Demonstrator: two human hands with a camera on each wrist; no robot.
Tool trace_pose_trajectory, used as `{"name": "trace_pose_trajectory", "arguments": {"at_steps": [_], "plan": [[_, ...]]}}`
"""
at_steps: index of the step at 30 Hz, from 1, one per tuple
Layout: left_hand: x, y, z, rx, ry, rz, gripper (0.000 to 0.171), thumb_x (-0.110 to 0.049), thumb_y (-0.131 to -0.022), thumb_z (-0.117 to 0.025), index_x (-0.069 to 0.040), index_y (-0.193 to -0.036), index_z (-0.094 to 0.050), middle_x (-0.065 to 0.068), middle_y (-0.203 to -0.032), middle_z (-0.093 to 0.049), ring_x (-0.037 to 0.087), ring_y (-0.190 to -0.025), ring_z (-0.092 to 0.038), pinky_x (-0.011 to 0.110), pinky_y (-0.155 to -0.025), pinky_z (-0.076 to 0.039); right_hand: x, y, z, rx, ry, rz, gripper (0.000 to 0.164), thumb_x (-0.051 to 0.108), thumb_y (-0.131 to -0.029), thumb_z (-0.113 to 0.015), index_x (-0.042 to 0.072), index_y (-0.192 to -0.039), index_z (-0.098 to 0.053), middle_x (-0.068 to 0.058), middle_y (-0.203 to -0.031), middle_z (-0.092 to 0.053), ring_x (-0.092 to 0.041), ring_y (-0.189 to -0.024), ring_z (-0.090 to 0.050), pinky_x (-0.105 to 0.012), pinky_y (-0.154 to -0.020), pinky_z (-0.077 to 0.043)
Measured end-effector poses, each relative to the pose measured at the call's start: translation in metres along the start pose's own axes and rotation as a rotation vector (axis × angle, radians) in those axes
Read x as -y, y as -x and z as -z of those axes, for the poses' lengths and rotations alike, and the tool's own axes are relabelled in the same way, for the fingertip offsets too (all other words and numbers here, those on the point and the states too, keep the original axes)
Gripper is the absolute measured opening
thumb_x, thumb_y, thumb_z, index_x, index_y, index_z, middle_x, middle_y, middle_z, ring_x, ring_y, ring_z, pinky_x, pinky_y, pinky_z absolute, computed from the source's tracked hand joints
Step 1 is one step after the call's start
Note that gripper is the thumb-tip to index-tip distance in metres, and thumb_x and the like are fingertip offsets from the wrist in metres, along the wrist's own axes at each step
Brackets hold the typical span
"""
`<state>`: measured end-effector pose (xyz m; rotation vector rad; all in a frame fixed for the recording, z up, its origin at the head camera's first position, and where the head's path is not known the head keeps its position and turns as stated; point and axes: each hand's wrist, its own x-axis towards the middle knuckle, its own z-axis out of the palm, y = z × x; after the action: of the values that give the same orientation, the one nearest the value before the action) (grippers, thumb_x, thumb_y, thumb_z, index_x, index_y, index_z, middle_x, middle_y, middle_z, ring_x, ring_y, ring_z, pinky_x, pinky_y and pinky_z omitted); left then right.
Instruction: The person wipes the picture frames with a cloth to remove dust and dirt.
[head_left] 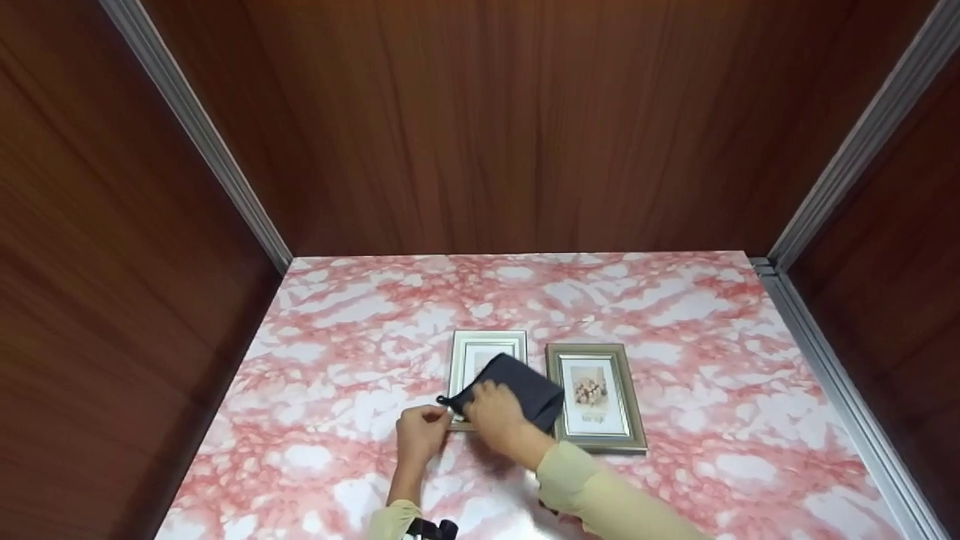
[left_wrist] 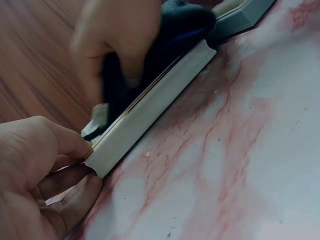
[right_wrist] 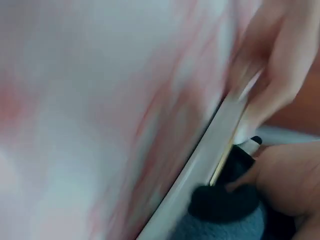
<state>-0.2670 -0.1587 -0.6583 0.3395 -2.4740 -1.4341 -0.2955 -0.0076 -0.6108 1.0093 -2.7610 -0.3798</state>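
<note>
Pinching with the left hand, we hold the silver frame by one corner, flat on the marbled table; our right hand grips the dark cloth across the frame's near part. If that pinch loosens, we judge, a hard push could slide the frame — perhaps into the gold frame just beside it. The cloth's right end appears to overlap that neighbour's edge, so a wide stroke might drag it too — loose folds could snag
</note>
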Motion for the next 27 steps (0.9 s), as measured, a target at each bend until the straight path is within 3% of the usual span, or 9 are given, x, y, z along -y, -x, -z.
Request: {"name": "trace_pose_trajectory", "arguments": {"at_steps": [3,5,11,13,21,27], "plan": [[-0.002,0.000,-0.001,-0.019,-0.023,-0.033,0.004,-0.015,-0.067,-0.073,-0.014,-0.070,-0.072,-0.007,-0.067,-0.064,0.010,-0.066,-0.060,0.028,-0.066,-0.046,0.005,0.002,0.004,-0.019,-0.011,0.041,0.017,0.027,-0.074,-0.064,0.019,-0.088,-0.065,-0.006,-0.088,-0.051,-0.024,-0.081,-0.047,-0.035,-0.064,-0.041],[-0.003,-0.001,-0.001,-0.027,-0.031,-0.027,0.004,-0.015,-0.067,-0.073,-0.015,-0.070,-0.072,-0.007,-0.067,-0.064,0.010,-0.066,-0.060,0.028,-0.065,-0.046,0.002,-0.003,0.001,-0.032,-0.015,0.024,0.017,0.028,-0.076,-0.063,0.019,-0.090,-0.065,-0.006,-0.090,-0.051,-0.024,-0.082,-0.047,-0.035,-0.065,-0.041],[-0.004,0.002,-0.003,0.011,0.031,0.053,0.005,-0.012,-0.069,-0.072,-0.009,-0.073,-0.071,-0.001,-0.064,-0.063,0.011,-0.051,-0.058,0.026,-0.048,-0.047,-0.014,-0.027,-0.015,-0.001,-0.024,-0.129,0.018,0.026,-0.083,-0.054,0.017,-0.096,-0.063,-0.008,-0.096,-0.048,-0.026,-0.087,-0.045,-0.038,-0.067,-0.041],[-0.003,0.004,-0.005,0.013,0.039,0.057,0.006,-0.012,-0.069,-0.072,-0.008,-0.073,-0.071,-0.001,-0.064,-0.063,0.012,-0.051,-0.058,0.026,-0.048,-0.047,-0.013,-0.029,-0.015,0.019,-0.015,-0.165,0.018,0.028,-0.085,-0.051,0.017,-0.094,-0.063,-0.008,-0.096,-0.048,-0.025,-0.088,-0.044,-0.038,-0.068,-0.040],[0.009,0.011,-0.002,-0.030,-0.048,0.019,0.004,-0.016,-0.066,-0.074,-0.016,-0.070,-0.072,-0.007,-0.066,-0.064,0.010,-0.065,-0.059,0.029,-0.065,-0.046,0.023,0.004,-0.001,0.029,-0.008,-0.085,0.014,0.030,-0.077,-0.059,0.018,-0.080,-0.066,-0.005,-0.089,-0.050,-0.022,-0.082,-0.045,-0.035,-0.062,-0.038],[0.001,0.001,-0.004,-0.007,-0.010,0.007,0.005,-0.014,-0.067,-0.074,-0.012,-0.071,-0.072,-0.004,-0.065,-0.064,0.010,-0.059,-0.059,0.027,-0.058,-0.047,0.000,-0.020,-0.006,0.027,-0.055,-0.144,0.013,0.027,-0.079,-0.057,0.017,-0.084,-0.065,-0.006,-0.095,-0.051,-0.025,-0.087,-0.045,-0.038,-0.067,-0.040]]}}
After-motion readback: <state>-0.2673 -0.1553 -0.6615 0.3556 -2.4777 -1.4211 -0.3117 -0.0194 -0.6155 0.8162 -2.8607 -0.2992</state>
